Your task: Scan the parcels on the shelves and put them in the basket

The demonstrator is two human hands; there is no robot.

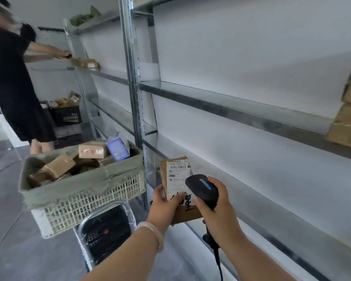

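Metal shelving [231, 106] fills right side. White slatted basket [93, 199], lined with grey-green bag, stands left of it, heaped with brown parcels [59, 165]. Labelled cardboard parcel [176, 173] upright, held in left grip [163, 205], fingers curled round it. Right grip [219, 211] wrapped round black barcode scanner [203, 189], head over label.

Both forearms are reaching forward from the lower edge of the view, bare. The left hand [164, 206] is gripping a parcel [177, 177] from its left side, with the thumb lying across the front face and the fingers curling round the left edge. The right hand [218, 213] is wrapping round the handle of a scanner [202, 189] — back of the hand facing up. The two hands are sitting just beside each other. The left wrist is wearing a pale bangle [153, 233].
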